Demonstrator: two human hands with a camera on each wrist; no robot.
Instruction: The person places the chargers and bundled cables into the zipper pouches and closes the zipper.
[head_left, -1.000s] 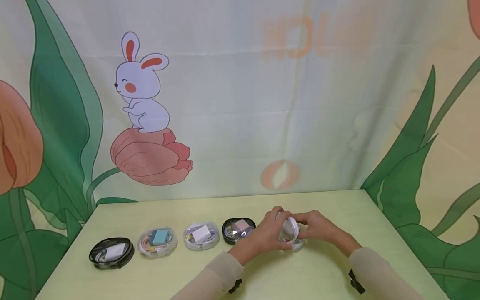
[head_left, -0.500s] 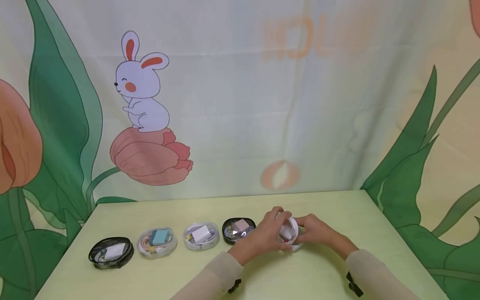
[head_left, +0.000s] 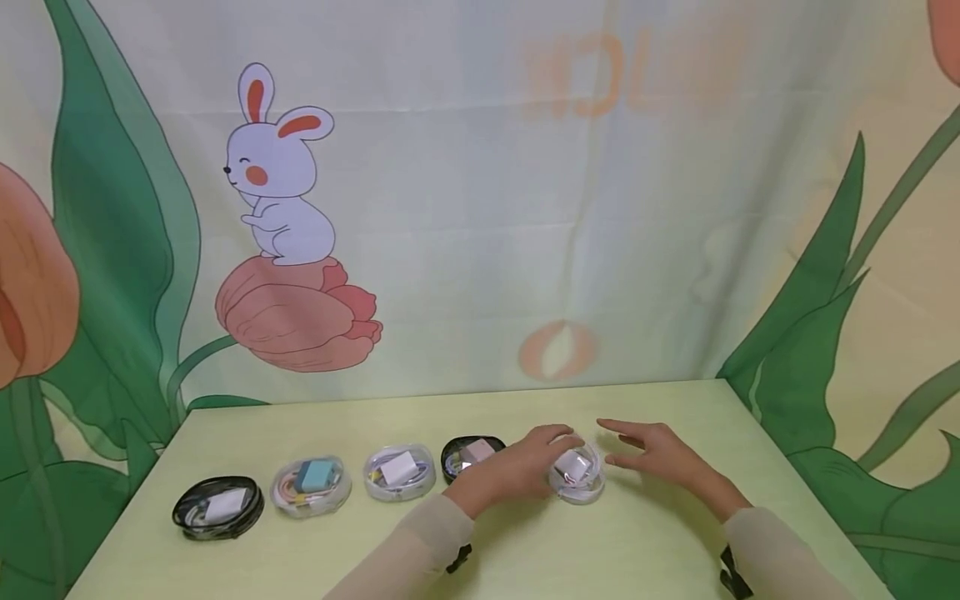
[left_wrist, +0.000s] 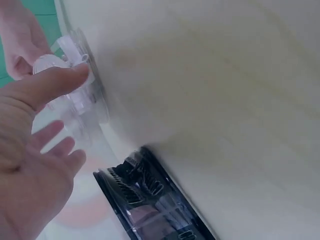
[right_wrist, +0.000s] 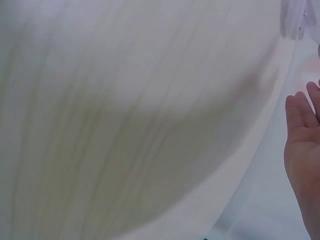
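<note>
A clear round cable case (head_left: 576, 479) lies on the table, with a white plug (head_left: 574, 465) and a coiled white cable inside. My left hand (head_left: 521, 465) is at its left side, fingertips right at the upper rim. In the left wrist view, the thumb (left_wrist: 62, 82) overlaps the case while the other fingers are spread and relaxed below. To the right of the case, my right hand (head_left: 663, 450) hovers with fingers extended, holding nothing. The right wrist view shows its palm (right_wrist: 302, 150) and straight fingers, with the clear case's edge (right_wrist: 295, 20) above.
A row of similar cases runs leftward: a black-rimmed one with a pinkish plug (head_left: 472, 450) partly behind my left hand, a clear one (head_left: 399, 492), a clear one with a blue plug (head_left: 317, 475), and a black-rimmed one (head_left: 217, 508). A printed curtain (head_left: 465, 208) hangs behind the table.
The tilted clear case between both hands now lies flat on the table. My right hand has let go and moved right, and the left hand's fingers have loosened.
</note>
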